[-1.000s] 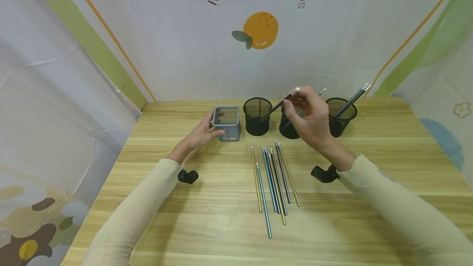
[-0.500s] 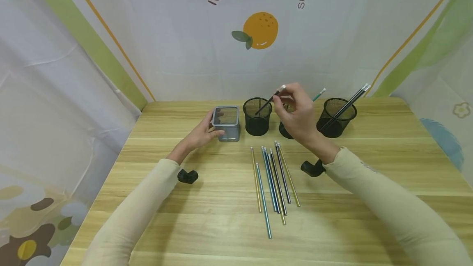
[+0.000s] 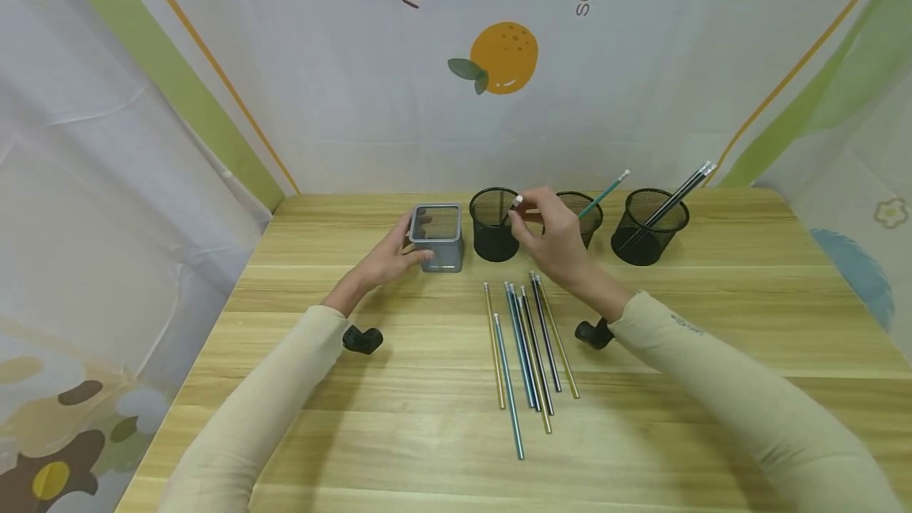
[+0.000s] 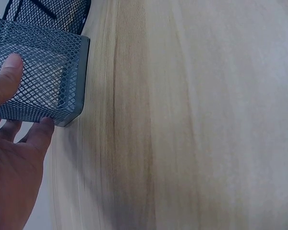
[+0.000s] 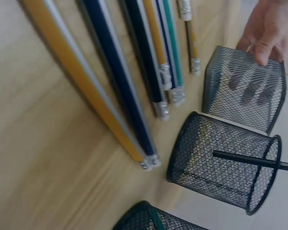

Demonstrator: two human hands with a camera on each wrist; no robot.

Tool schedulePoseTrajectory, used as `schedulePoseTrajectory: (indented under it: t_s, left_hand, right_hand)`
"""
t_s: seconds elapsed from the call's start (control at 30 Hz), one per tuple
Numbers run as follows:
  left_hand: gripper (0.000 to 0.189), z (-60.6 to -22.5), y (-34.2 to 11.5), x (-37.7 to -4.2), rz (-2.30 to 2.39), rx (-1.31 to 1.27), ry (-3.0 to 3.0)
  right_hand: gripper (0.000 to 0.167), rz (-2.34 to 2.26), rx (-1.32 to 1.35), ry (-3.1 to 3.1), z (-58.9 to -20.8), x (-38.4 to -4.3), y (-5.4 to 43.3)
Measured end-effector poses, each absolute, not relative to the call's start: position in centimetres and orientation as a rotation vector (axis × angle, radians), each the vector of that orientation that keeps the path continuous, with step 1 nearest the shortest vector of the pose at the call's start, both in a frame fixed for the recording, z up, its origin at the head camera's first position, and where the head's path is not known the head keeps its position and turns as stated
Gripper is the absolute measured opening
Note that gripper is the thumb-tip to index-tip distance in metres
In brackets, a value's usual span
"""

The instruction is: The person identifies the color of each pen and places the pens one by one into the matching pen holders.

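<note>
My left hand (image 3: 385, 263) grips a grey square mesh pen holder (image 3: 443, 256), thumb on its near side and fingers round its left side. To the right stands a round black mesh pen cup (image 3: 494, 245). My right hand (image 3: 561, 242) pinches a black pencil (image 5: 249, 160) near its white eraser end. The pencil's lower part is inside this round cup, as the right wrist view shows through the mesh. Partly behind my right hand is a second round cup (image 3: 593, 217) with a teal pencil (image 3: 606, 193) leaning in it.
A third round mesh cup (image 3: 636, 248) at the right holds dark pencils (image 3: 673, 200). Several gold, blue and dark pencils (image 3: 527, 355) lie on the wooden table (image 3: 413, 418) in front of the cups. A printed curtain (image 3: 342, 101) hangs behind the table's back edge.
My right hand has moved left from the second round cup to the first and lowered the black pencil into it. My left hand keeps its place on the square holder.
</note>
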State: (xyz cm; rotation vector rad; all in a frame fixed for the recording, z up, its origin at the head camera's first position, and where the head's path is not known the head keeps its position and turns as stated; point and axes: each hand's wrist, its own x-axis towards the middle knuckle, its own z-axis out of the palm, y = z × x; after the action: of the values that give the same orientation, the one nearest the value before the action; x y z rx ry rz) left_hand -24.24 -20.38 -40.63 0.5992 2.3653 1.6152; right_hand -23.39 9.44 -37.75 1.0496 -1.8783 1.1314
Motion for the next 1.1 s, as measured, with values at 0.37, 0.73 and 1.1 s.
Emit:
schedulePoseTrajectory:
  t_s: [0.37,0.73,1.1]
  left_hand:
    - [0.071,-40.7,-20.4,-24.4,1.607,0.596,2.366]
    - [0.071,-40.8,-20.5,-24.3,1.613,0.596,2.365]
    - [0.072,-40.6,-20.5,-24.1,1.615,0.594,2.364]
  right_hand:
    - [0.02,1.131,0.973,-2.06,-39.3,-23.4,9.6]
    - [0.028,1.211,0.877,-2.24,-39.6,-22.7,10.2]
    - [0.02,1.179,0.862,-2.346,-38.7,-21.6,10.6]
